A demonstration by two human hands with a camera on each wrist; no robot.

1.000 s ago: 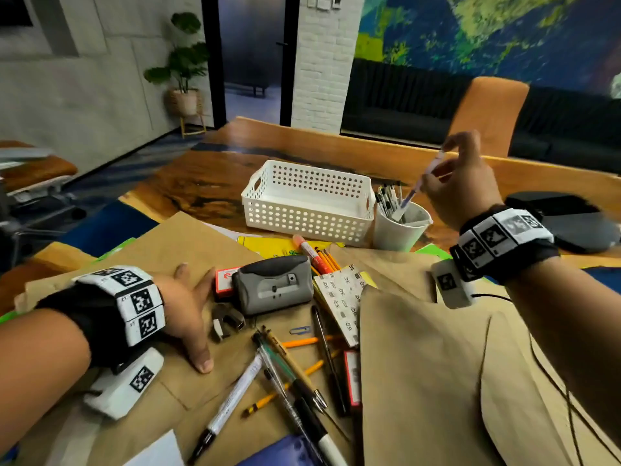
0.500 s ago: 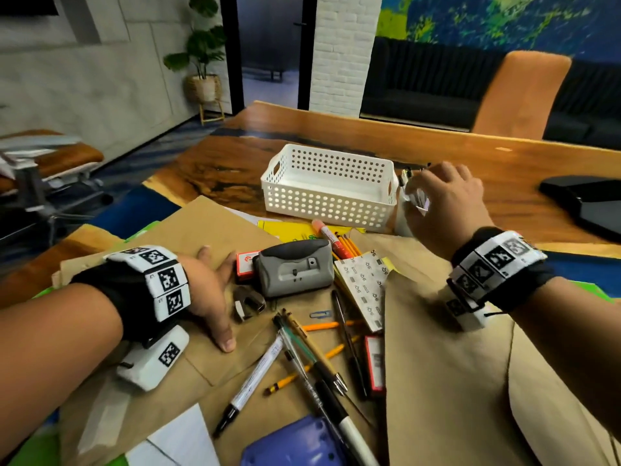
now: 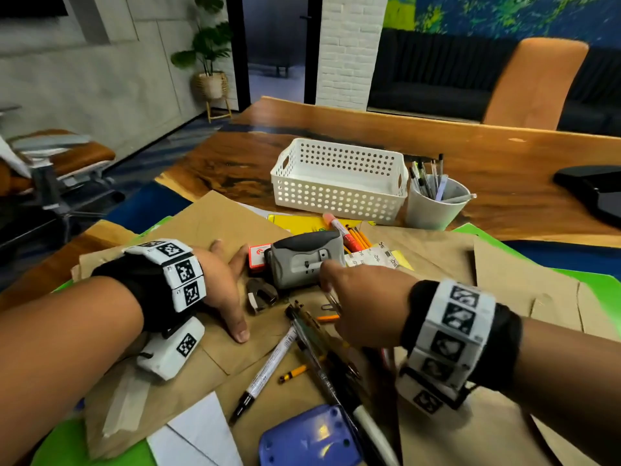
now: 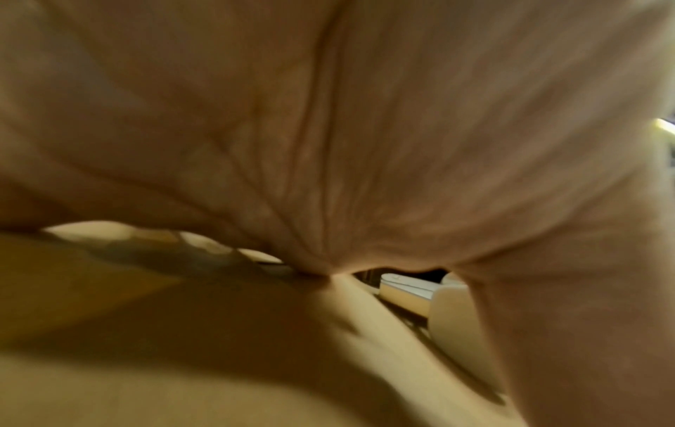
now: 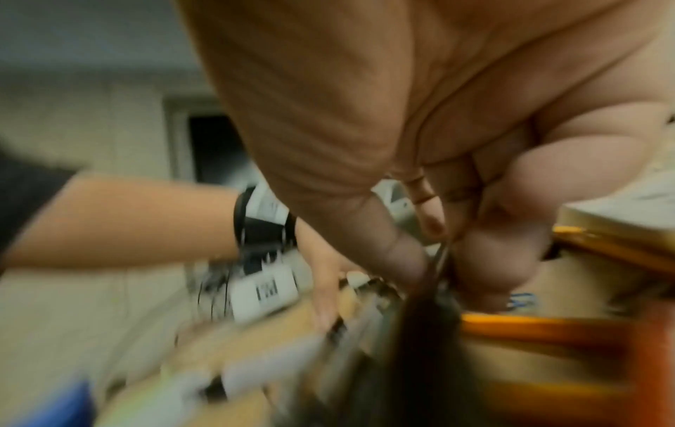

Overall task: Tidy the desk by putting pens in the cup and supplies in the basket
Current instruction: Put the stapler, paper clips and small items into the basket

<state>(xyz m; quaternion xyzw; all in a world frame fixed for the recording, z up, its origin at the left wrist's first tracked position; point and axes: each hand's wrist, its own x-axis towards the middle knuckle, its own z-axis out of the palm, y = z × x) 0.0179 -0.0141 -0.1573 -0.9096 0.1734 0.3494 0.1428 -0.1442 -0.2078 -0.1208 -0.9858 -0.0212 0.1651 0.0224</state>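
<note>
Now thin pen [image 3: 332, 299] between right fingers [image 5: 402, 254].

The basket [image 3: 337, 183] is perforated white plastic, the cup [image 3: 433, 210] smooth and matt white. The desk [image 3: 504, 183] is glossy grained wood under creased matt brown paper [image 3: 208, 230]. The punch [image 3: 302, 260] looks grey plastic.

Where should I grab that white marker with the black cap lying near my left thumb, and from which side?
Pinch the white marker across the middle of its white barrel, coming straight down from above. It lies flat on the brown paper, slanting from the black cap nearest you up toward the pen pile. The mid-barrel looks bare on both sides, while its far end sits close against those pens.
</note>
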